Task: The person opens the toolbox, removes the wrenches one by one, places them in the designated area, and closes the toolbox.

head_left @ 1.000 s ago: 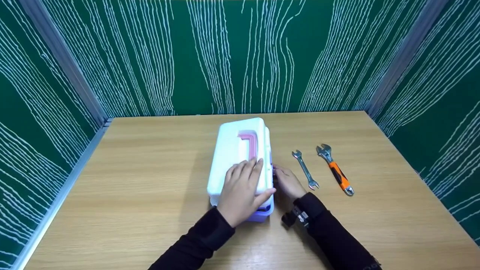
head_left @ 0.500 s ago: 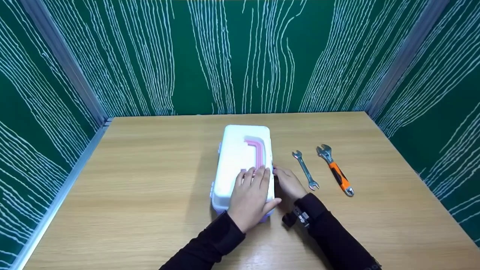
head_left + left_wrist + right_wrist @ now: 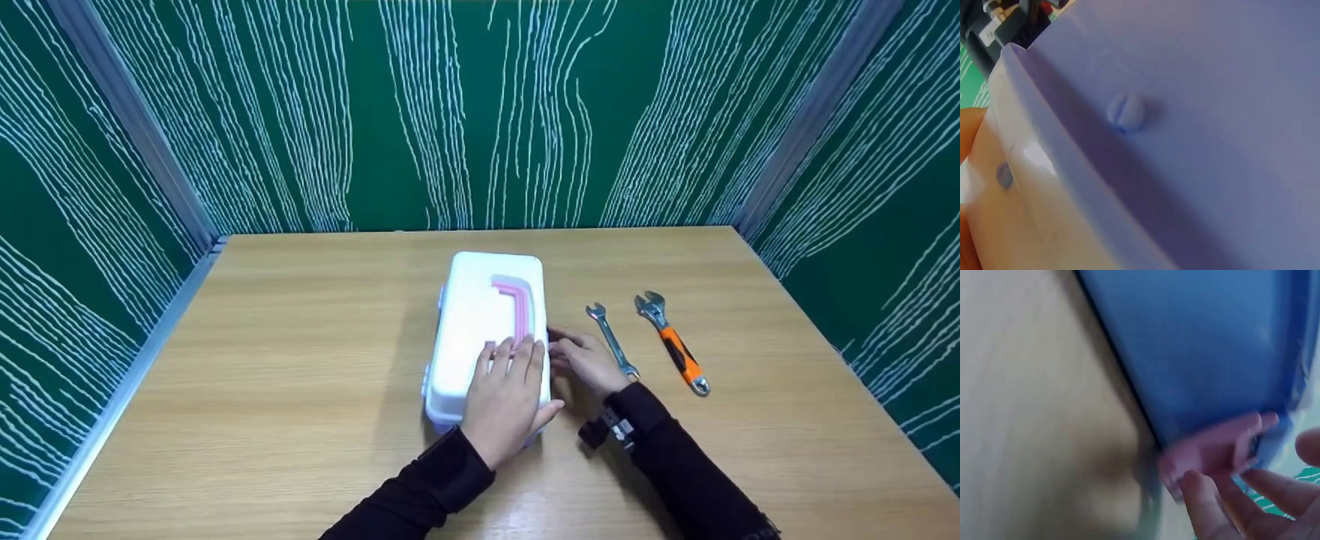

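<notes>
A plastic box [image 3: 472, 322] with a white lid and a pink handle [image 3: 517, 307] stands mid-table, lid down. My left hand [image 3: 510, 382] lies flat on the near end of the lid, fingers straight. My right hand [image 3: 579, 354] is at the box's right side, fingertips at the pink latch [image 3: 1213, 450]. In the right wrist view my fingers [image 3: 1207, 506] touch that latch under the bluish wall [image 3: 1196, 343]. The left wrist view is filled by the lavender wall [image 3: 1213, 112] and the lid's rim [image 3: 1016, 197].
A small open-ended spanner [image 3: 613, 341] and an orange-handled adjustable wrench [image 3: 673, 343] lie on the wooden table [image 3: 262, 360] right of my right hand. Green patterned walls close in the table on three sides.
The lid, raised and tilted a second ago, has come down flat under my left hand. My right hand has edged slightly away from the box side, still at the latch.
</notes>
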`<action>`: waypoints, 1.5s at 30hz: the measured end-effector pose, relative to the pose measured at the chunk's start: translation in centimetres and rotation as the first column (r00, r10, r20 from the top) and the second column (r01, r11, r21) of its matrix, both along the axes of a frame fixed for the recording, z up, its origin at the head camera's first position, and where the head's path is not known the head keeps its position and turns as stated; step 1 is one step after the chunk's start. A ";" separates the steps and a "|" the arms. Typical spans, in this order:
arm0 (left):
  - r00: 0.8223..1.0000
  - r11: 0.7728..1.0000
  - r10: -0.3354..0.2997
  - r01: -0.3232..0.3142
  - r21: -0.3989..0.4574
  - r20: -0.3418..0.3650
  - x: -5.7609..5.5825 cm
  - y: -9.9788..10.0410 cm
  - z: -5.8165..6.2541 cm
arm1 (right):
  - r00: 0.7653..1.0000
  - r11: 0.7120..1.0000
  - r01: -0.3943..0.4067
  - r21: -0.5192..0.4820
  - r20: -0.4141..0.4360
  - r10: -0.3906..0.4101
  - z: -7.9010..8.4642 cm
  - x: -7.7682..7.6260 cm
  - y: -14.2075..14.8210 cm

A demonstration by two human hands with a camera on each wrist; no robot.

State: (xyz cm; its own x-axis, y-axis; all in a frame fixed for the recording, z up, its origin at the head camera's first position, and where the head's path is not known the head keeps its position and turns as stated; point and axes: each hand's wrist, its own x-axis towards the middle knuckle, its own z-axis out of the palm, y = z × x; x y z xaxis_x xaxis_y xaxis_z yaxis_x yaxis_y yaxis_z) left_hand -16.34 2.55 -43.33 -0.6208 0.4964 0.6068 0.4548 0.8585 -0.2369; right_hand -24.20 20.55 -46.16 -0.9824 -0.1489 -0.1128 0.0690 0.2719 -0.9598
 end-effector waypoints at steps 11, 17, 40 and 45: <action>1.000 1.000 0.000 0.000 0.008 -0.007 0.0 0.2 0.0 | 0.959 0.933 -0.258 0.250 -0.048 0.278 -0.5 -0.4 1.3; 1.000 1.000 0.004 -0.004 0.008 -0.009 -0.1 0.2 0.0 | 0.972 0.944 -0.190 0.269 -0.084 0.220 -1.0 -0.4 1.3; 0.998 1.000 0.025 -0.024 -0.018 0.056 0.1 0.1 0.2 | 0.994 0.995 -0.097 -0.015 0.050 0.098 0.9 0.3 5.4; 0.999 0.999 0.030 -0.029 -0.031 0.040 0.0 0.1 0.1 | 0.994 0.992 -0.111 -0.066 0.012 0.112 1.5 0.5 5.0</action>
